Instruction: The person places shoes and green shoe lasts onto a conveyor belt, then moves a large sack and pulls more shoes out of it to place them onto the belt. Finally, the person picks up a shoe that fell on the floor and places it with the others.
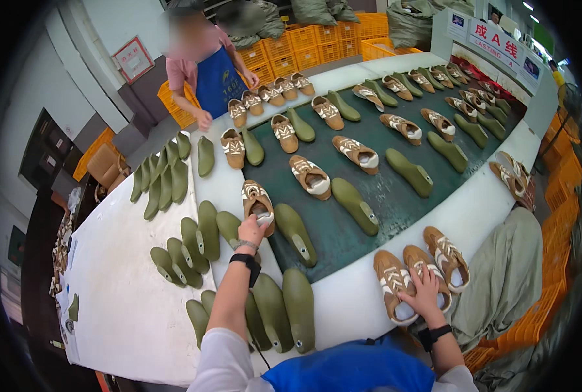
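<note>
My left hand grips the heel end of a brown and white sneaker at the left edge of the dark green conveyor belt. Close by on the belt lies a green shoe last. On the white ledge at the right, my right hand rests on the middle one of three sneakers, its fingers curled over the opening. The other two stand tight on either side, one sneaker to the left and one sneaker to the right.
Several green lasts stand in groups on the white table. Sneakers and lasts fill the belt in rows. Across it a person in a blue apron stands by a row of sneakers. Orange crates and a greenish sack border the right.
</note>
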`<state>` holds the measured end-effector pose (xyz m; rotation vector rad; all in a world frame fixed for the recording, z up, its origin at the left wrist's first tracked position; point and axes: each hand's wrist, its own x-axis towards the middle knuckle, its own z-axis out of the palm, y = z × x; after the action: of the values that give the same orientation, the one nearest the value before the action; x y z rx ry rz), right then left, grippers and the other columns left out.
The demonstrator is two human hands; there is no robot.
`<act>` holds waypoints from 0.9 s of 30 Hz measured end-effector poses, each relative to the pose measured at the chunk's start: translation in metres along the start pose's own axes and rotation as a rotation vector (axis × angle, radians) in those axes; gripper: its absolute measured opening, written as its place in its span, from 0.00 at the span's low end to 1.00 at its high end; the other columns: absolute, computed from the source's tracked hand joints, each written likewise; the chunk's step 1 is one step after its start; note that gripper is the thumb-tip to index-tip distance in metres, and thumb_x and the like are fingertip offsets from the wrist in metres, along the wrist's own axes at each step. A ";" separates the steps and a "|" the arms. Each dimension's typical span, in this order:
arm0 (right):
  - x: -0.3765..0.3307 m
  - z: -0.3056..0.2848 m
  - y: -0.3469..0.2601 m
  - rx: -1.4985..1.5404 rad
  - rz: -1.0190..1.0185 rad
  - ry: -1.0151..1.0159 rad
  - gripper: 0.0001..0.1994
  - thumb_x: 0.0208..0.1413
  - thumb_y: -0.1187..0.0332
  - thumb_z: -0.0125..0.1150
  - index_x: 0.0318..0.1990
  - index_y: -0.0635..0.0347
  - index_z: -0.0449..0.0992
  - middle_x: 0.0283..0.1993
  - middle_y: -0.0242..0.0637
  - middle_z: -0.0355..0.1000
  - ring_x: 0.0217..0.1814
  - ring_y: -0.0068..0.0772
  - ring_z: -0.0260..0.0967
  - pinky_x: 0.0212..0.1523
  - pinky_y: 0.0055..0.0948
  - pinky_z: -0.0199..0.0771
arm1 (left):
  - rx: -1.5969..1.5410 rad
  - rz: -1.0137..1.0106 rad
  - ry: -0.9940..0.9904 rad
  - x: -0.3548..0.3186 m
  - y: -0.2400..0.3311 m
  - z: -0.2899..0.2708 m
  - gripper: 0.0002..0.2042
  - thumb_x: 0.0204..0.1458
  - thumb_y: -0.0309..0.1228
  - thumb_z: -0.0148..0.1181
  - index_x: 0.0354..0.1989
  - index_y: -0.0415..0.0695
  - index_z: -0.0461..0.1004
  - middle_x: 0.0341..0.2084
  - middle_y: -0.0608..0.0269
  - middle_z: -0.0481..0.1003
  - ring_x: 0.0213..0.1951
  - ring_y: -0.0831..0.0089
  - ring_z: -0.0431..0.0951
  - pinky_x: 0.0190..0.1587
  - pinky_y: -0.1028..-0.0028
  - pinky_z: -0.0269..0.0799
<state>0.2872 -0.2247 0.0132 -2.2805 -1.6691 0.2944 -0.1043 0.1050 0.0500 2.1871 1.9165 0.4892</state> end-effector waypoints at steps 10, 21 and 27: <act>-0.005 0.006 0.007 -0.004 -0.001 -0.060 0.42 0.31 0.45 0.66 0.56 0.54 0.62 0.63 0.52 0.47 0.63 0.61 0.42 0.60 0.54 0.41 | -0.126 -0.095 -0.005 0.066 -0.026 0.079 0.18 0.42 0.35 0.61 0.40 0.40 0.69 0.37 0.47 0.72 0.43 0.52 0.72 0.45 0.62 0.68; 0.006 0.013 0.010 -0.016 -0.021 -0.107 0.41 0.36 0.42 0.62 0.59 0.48 0.59 0.64 0.53 0.46 0.64 0.61 0.41 0.61 0.55 0.41 | -0.147 0.486 -0.352 -0.074 0.015 -0.069 0.23 0.44 0.37 0.58 0.49 0.41 0.66 0.40 0.50 0.72 0.43 0.54 0.72 0.46 0.63 0.68; -0.008 -0.025 -0.043 -0.084 -0.121 0.053 0.37 0.38 0.52 0.65 0.57 0.55 0.60 0.61 0.55 0.51 0.62 0.59 0.46 0.59 0.49 0.48 | -0.310 0.682 -0.554 -0.261 0.051 -0.119 0.26 0.44 0.38 0.59 0.52 0.42 0.63 0.38 0.50 0.72 0.39 0.54 0.73 0.41 0.63 0.70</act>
<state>0.2552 -0.2232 0.0521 -2.2135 -1.8156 0.1386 -0.1290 -0.1689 0.1471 2.3769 0.7503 0.2071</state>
